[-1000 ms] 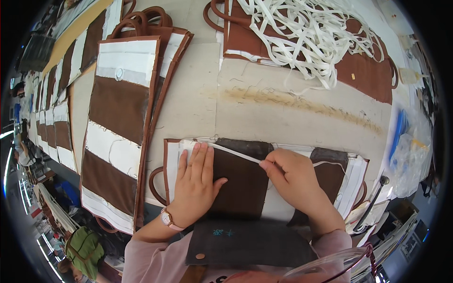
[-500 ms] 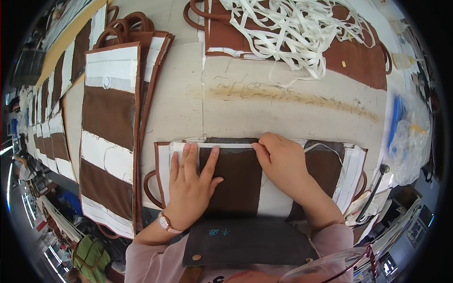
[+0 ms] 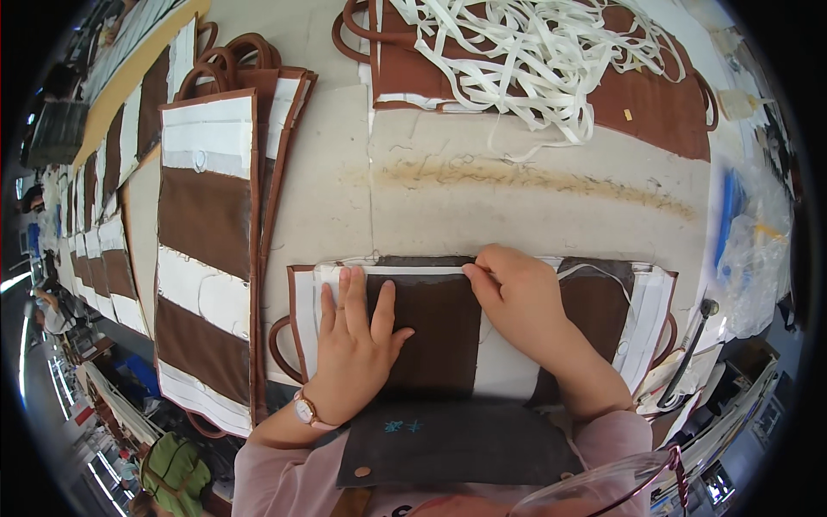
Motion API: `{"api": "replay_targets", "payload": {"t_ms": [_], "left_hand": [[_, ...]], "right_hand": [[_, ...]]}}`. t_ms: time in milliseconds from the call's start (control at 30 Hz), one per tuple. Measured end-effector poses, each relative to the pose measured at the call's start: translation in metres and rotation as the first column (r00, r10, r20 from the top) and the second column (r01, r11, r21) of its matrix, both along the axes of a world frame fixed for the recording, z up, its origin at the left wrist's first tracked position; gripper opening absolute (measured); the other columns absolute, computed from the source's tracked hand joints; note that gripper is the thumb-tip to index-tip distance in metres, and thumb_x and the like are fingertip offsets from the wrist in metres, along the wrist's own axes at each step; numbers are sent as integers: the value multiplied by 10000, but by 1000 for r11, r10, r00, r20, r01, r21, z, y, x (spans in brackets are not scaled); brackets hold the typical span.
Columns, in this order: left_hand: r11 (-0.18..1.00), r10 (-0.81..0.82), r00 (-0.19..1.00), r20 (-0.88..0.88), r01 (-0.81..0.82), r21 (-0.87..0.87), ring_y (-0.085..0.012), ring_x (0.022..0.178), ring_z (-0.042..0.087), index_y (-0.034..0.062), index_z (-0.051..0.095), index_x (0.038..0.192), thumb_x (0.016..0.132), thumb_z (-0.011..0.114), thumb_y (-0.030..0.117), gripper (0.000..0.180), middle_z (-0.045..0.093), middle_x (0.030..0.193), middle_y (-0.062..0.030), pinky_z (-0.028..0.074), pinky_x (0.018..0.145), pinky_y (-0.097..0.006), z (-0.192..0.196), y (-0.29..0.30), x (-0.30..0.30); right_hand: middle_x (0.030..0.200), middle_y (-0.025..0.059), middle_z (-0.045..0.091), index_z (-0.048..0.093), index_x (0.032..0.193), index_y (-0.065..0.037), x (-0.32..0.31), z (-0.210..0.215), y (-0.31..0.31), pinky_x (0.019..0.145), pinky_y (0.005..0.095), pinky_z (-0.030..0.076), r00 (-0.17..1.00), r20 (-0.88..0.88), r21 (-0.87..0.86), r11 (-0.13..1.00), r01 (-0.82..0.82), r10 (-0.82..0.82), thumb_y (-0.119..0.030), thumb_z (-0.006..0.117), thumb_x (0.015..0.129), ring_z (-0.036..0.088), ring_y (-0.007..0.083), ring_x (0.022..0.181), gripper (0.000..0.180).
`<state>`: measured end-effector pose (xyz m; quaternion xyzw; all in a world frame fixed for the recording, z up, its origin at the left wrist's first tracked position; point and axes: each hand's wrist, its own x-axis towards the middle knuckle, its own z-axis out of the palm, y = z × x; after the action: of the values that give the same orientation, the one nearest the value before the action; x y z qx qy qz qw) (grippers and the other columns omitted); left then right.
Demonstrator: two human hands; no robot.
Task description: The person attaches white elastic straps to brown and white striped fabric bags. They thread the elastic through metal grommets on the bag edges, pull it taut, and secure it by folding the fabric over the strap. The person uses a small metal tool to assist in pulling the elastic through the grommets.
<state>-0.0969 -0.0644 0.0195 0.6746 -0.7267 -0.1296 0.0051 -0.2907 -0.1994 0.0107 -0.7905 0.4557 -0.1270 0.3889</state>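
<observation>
A brown and white striped bag panel [image 3: 431, 345] with brown edging lies flat in front of me. Along its far edge runs a narrow white tape [image 3: 413, 270]. My left hand [image 3: 355, 349] rests palm down on the panel's left part, fingers outstretched, with some fingertips at the tape. Thumb and fingers of my right hand [image 3: 521, 289] are pinched on the tape near the middle of that edge; the fingertips partly hide it. From there, the tape's loose end [image 3: 594, 270] curves over the panel's right part. Brown loop handles [image 3: 284, 349] stick out at the sides.
More striped bag pieces [image 3: 207, 215] with brown handles are stacked at the left. At the far side, a tangle of white tape [image 3: 525, 69] lies on brown bag pieces [image 3: 655, 112]. Thread scraps [image 3: 534, 181] litter the table. A black-handled tool [image 3: 689, 353] and clear plastic bags [image 3: 758, 267] are at right.
The view has shifted slightly. My left index finger has drawn back a little toward me, off the tape. My right hand keeps its pinch in nearly the same place.
</observation>
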Motion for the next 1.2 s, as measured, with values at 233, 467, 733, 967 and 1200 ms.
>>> {"api": "replay_targets", "payload": {"t_ms": [233,467,733,967,1200], "left_hand": [[1000,8,1000,24,-9,13,-514,1332,454,-39,473,1416,861,730,384,744,424,1407,-376,340,1111,-623,1,-1,-2],[999,9,997,72,-11,34,-482,1310,496,-37,479,1423,859,733,390,752,449,1394,-353,357,1113,-593,5,-5,-2],[1000,27,998,53,-27,-15,-456,1267,523,8,489,1430,824,785,316,741,469,1355,-296,429,1082,-548,6,-8,-2],[1000,25,996,87,-24,-15,-447,1240,541,88,517,1440,835,773,318,696,480,1340,-287,436,1070,-542,8,-10,-4],[999,51,994,100,-51,-1,-429,1270,513,109,537,1428,847,754,311,653,485,1350,-246,358,1106,-578,13,-15,-5]], "right_hand": [[703,123,590,548,794,-45,0,-3,2,555,424,465,1000,-9,-63,998,-19,19,-155,650,917,610,322,633,194],[728,115,609,547,817,-40,1,-3,3,573,425,483,995,-75,-110,991,-73,65,-159,637,924,622,315,655,183],[732,119,613,552,827,-40,-1,-6,1,584,423,488,994,-75,-103,991,-81,74,-155,630,927,625,324,662,171],[732,117,616,548,827,-39,-1,-5,0,582,422,490,994,-77,-99,992,-84,76,-151,633,923,631,316,662,170],[712,121,606,548,826,-39,1,-11,2,568,422,488,994,-63,-156,983,-96,87,-129,650,904,630,316,646,157]]}}
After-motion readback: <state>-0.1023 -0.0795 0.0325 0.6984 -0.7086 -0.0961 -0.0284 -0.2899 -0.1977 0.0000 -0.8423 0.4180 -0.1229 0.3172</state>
